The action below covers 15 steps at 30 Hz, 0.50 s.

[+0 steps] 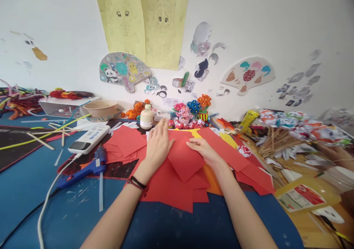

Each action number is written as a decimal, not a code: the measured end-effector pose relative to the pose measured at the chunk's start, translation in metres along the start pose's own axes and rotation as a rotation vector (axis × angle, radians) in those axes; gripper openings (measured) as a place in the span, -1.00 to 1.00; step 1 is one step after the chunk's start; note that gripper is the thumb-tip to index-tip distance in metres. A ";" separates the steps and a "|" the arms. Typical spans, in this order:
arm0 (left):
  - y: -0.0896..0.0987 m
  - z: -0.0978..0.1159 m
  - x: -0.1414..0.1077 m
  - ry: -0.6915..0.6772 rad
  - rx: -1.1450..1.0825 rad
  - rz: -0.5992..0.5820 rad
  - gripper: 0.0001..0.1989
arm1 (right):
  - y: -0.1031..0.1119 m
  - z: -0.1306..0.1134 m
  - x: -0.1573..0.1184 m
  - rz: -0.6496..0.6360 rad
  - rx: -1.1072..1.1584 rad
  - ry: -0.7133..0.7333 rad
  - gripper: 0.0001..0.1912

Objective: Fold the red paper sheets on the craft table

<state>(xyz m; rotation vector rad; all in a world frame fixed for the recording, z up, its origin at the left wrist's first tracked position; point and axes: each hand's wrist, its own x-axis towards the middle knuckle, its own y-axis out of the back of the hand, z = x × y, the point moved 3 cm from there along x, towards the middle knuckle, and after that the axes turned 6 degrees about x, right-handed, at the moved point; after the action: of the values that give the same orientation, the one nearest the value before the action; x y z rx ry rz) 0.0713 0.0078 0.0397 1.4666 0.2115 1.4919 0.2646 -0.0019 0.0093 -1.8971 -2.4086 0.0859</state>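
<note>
My right hand (206, 151) pinches the edge of a square sheet of red paper (184, 162), which is tilted above a pile of more red paper (168, 192). At the sheet's left side is my left hand (157, 146), fingers stretched out and slightly blurred. Its thumb lies close to the sheet's upper left edge; whether it touches cannot be made out. Smaller red squares (129, 140) lie stacked to the left of my left hand. Longer red sheets (226, 149) spread out beyond my right hand, with an orange sheet (213, 184) partly under the pile.
A blue glue gun (85, 171) and a white power strip (90, 138) with cables lie left. Behind the paper stand a cream bottle (146, 117) and small craft flowers (193, 109). At right are wooden sticks (272, 140), a yellow liquid container (306, 193) and another person's hand (336, 155).
</note>
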 end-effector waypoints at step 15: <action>-0.019 0.005 -0.004 -0.169 -0.404 -0.479 -0.85 | -0.005 -0.009 -0.004 -0.132 -0.449 0.099 -0.69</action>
<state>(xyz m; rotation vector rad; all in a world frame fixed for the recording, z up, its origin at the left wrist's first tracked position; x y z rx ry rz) 0.0845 0.0115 0.0244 1.1082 0.1353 0.9512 0.2611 -0.0073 0.0188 -1.8270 -2.6393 -0.5881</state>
